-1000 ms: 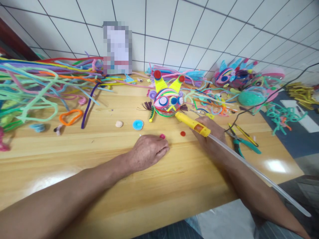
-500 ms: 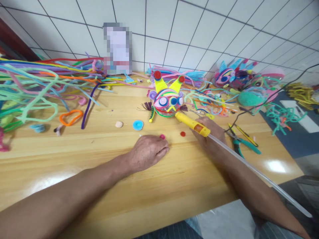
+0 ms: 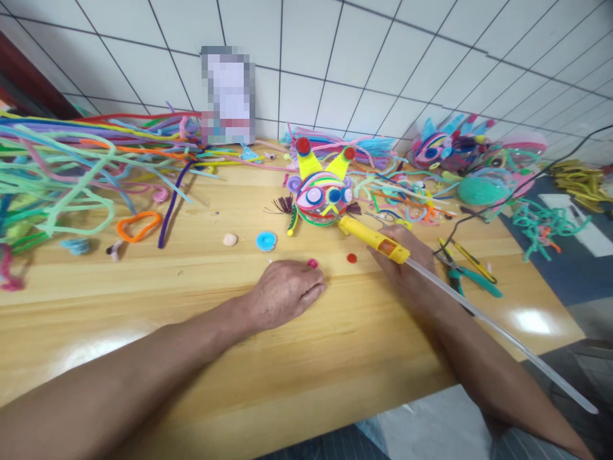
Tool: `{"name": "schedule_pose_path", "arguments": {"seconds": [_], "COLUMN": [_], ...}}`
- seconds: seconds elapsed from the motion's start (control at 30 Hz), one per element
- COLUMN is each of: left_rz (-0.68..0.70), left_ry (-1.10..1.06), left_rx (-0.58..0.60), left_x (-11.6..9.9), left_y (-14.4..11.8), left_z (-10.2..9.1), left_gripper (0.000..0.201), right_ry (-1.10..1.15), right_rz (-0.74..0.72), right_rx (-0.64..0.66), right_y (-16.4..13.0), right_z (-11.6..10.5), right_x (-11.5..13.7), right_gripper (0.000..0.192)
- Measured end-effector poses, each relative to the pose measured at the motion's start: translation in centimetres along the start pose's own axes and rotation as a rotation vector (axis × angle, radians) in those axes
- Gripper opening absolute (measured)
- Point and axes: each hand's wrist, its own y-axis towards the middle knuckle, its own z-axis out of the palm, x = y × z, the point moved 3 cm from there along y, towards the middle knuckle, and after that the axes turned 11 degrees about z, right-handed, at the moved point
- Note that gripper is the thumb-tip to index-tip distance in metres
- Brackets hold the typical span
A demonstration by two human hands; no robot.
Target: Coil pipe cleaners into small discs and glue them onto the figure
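Observation:
My right hand (image 3: 407, 271) grips a yellow glue gun (image 3: 373, 239) with a long clear glue stick (image 3: 502, 335) trailing back over my forearm. The gun's nozzle sits at the lower right of a colourful pipe-cleaner mask (image 3: 322, 191) with two yellow horns. My left hand (image 3: 285, 292) rests knuckles-up on the wooden table (image 3: 191, 332), fingers curled, with a small pink coil (image 3: 312, 262) at its fingertips. Between my hands lies a small red disc (image 3: 352, 258). To the left sit a blue coil (image 3: 265, 241) and a pale pink coil (image 3: 230, 239).
A heap of long pipe cleaners (image 3: 71, 166) covers the table's left. An orange loop (image 3: 138, 225) and a purple strand (image 3: 171, 204) lie near it. Green-handled pliers (image 3: 467, 278) rest right of my hand. More finished masks (image 3: 450, 150) and scraps crowd the back right.
The glue gun has shifted slightly to the right and down along the mask's edge. My left hand has stayed put.

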Motion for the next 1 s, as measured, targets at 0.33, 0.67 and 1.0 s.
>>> {"name": "schedule_pose_path", "arguments": {"seconds": [0.33, 0.67, 1.0], "left_rz": [-0.006, 0.015, 0.065], "left_ry": [-0.006, -0.07, -0.021], "left_rx": [0.014, -0.055, -0.066], "left_x": [0.1, 0.1, 0.7], "left_y": [-0.1, -0.4, -0.3], "left_z": [0.1, -0.3, 0.3], "left_gripper": [0.032, 0.028, 0.033], "right_ry": [0.307, 0.852, 0.374], "right_rz": [0.191, 0.344, 1.088], "right_rx": [0.123, -0.405, -0.482], "right_y": [-0.2, 0.2, -9.8], "right_z": [-0.4, -14.7, -16.7], "right_x": [-0.6, -8.7, -28.2], "right_gripper": [0.014, 0.043, 0.018]}}
